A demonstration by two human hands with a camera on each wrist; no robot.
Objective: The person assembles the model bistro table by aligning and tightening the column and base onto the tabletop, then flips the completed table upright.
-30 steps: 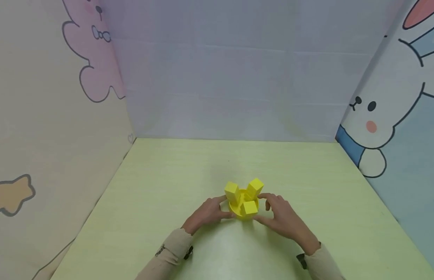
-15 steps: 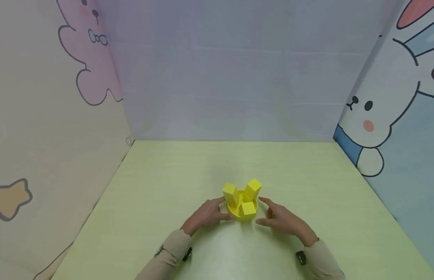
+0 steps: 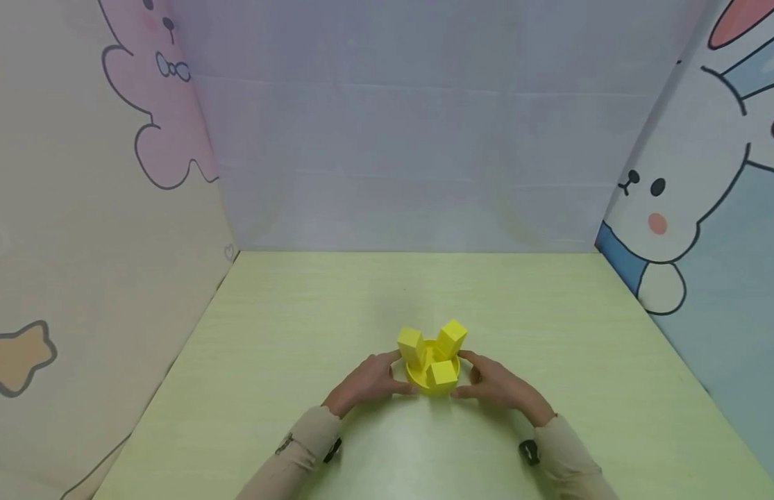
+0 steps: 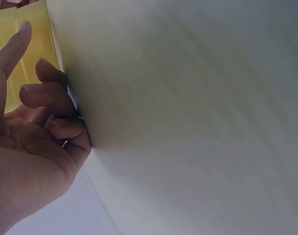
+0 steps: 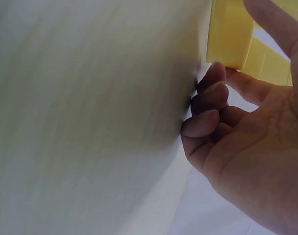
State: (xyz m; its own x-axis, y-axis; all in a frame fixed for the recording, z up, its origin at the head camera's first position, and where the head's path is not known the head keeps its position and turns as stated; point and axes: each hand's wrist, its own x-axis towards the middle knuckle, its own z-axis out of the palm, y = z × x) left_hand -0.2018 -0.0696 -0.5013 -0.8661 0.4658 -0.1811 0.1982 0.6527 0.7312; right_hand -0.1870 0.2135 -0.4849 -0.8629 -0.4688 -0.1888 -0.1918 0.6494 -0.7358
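A round yellow dish [image 3: 414, 378] stands on the table, with three yellow blocks leaning in it: a left block [image 3: 411, 345], a back right block [image 3: 452, 337] and a front block [image 3: 443, 375]. My left hand [image 3: 374, 379] grips the dish's left side between thumb and index finger. On the opposite side my right hand [image 3: 495, 382] holds it likewise, thumb near the front and index finger behind. In the left wrist view the thumb [image 4: 14, 49] overlaps the dish's yellow wall. The right wrist view shows the other fingers [image 5: 208, 105] curled low against the table.
The pale green table [image 3: 312, 298] reaches back to a plain pale wall [image 3: 393, 153]. Walls with cartoon prints flank it, a star [image 3: 21, 354] at left and a rabbit [image 3: 661, 208] at right. A dark strap piece [image 3: 529, 452] hangs under the right sleeve.
My right hand drew slightly away from the dish half a second ago and has come back in to its right side. My left hand and the blocks keep their places.
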